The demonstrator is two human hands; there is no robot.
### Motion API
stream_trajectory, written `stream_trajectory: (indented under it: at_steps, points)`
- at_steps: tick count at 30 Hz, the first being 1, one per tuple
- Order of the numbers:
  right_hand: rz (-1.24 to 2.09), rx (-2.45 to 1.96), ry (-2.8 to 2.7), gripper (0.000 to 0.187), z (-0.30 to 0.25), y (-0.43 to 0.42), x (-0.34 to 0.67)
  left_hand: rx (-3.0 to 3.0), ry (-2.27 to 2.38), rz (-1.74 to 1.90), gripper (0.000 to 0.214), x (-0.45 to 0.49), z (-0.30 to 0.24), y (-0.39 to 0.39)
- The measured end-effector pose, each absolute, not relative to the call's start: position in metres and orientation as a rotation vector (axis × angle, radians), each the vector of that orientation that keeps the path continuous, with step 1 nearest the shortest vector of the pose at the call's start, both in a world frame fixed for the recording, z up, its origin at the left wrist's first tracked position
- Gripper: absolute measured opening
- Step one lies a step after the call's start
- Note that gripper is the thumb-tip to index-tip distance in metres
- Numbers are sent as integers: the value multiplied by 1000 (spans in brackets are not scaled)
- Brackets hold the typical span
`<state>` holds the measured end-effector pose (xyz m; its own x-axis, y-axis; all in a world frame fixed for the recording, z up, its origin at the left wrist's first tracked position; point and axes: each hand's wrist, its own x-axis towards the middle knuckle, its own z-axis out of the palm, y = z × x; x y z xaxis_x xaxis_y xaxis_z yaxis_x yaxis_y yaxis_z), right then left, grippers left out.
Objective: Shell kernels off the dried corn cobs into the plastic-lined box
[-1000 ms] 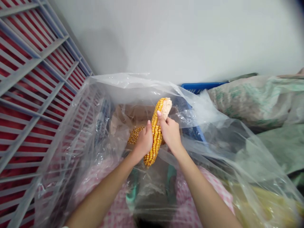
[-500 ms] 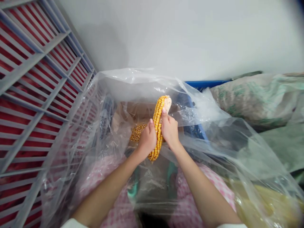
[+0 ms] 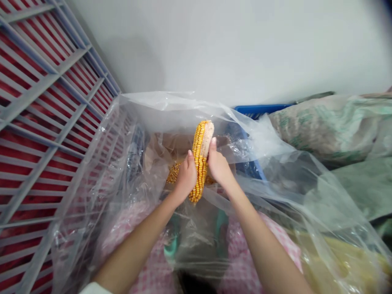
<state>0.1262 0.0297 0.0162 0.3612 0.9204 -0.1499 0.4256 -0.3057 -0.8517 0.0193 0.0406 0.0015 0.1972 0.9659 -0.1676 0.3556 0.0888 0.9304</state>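
The ear of corn [image 3: 199, 171] is held in the air above the cardboard box [image 3: 174, 143], tilted, with its upper end leaning slightly right. It sits between the two hands. Yellow kernels cover its left side and lower length; the upper right side is bare, pale cob.

Left hand [image 3: 186, 175]: closed around the ear's left side, below mid-length. The thumb [image 3: 190, 157] points upward along the kernels. The fingers are curled, with no visible gap to the ear.

Right hand [image 3: 218, 163]: closed against the ear's right side, fingers folded inward. The thumb [image 3: 212, 146] is extended upward at the edge of the bare patch; whether its tip presses there, I cannot tell. The fingertips of both hands are hidden.

Loose kernels [image 3: 173, 173] lie inside the box. Clear plastic [image 3: 269, 139] spreads around it. A slatted crate [image 3: 50, 143] stands left of the box, a blue basket [image 3: 260, 109] shows beyond and right of it, and a sack [image 3: 330, 126] lies farther right.
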Motion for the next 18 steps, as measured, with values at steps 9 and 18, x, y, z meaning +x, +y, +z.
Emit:
stream_trajectory:
  at_steps: [9, 18]
  points:
    - [715, -1949, -1039, 64, 1, 27, 109, 1490, 1393, 742, 57, 23, -4, 31]
    - [903, -1826, -989, 69, 10, 31, 127, 1220, 1233, 774, 58, 26, -5, 33]
